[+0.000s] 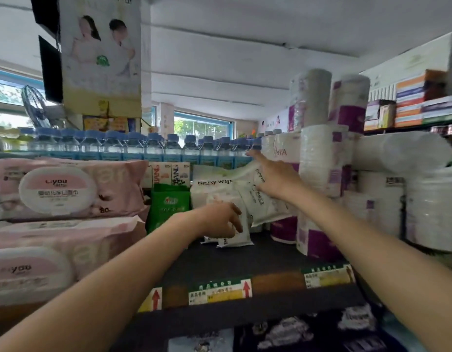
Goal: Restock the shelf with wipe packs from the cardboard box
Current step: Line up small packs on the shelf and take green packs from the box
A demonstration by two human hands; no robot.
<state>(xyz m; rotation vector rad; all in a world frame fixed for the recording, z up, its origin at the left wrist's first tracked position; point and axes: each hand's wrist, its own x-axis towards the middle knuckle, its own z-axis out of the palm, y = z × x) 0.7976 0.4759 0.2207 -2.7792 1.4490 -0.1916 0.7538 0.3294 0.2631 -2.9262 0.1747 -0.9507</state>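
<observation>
Small white baby wipe packs [214, 189] stand in a cluster at the back of the dark shelf [258, 255]. My left hand [225, 219] curls its fingers round the top of an upright white pack [235, 237] at the front of the cluster. My right hand [273, 176] holds a tilted white wipe pack [265, 204] against the cluster, index finger stretched toward the bottles behind. The cardboard box is out of view.
Large pink wipe packs [60, 191] are stacked at the left. A green pack [169, 207] stands beside the white ones. Wrapped paper rolls [324, 174] crowd the right side. Rows of blue-capped water bottles [143, 146] line up behind. Price tags [220, 290] run along the shelf edge.
</observation>
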